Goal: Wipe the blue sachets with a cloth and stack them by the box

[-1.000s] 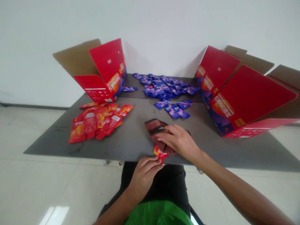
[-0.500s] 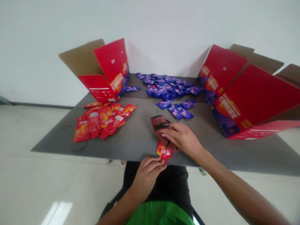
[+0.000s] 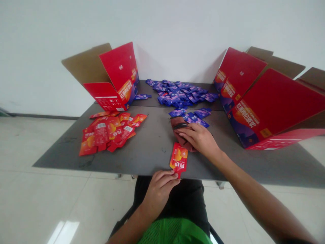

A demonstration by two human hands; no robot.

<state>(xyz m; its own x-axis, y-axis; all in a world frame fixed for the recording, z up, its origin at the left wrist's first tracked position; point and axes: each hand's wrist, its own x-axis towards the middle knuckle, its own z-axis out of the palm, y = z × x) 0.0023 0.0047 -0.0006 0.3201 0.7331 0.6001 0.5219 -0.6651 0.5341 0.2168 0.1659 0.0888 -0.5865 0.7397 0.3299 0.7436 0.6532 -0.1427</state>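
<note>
The red pouch (image 3: pixel 179 154), flat at lower centre, looks light, soft and probably slick, best pinched at its narrow end, where the left hand (image 3: pixel 159 188) has fingers closed. Orange artwork and pale lettering mark it. The right hand's (image 3: pixel 201 139) fingers clasp a brownish-red cloth (image 3: pixel 177 133).

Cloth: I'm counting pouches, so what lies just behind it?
Beyond the cloth, blue pouches show on the table. The cloth and right hand partly hide the nearest; whatever the cloth covers underneath cannot be seen.
</note>
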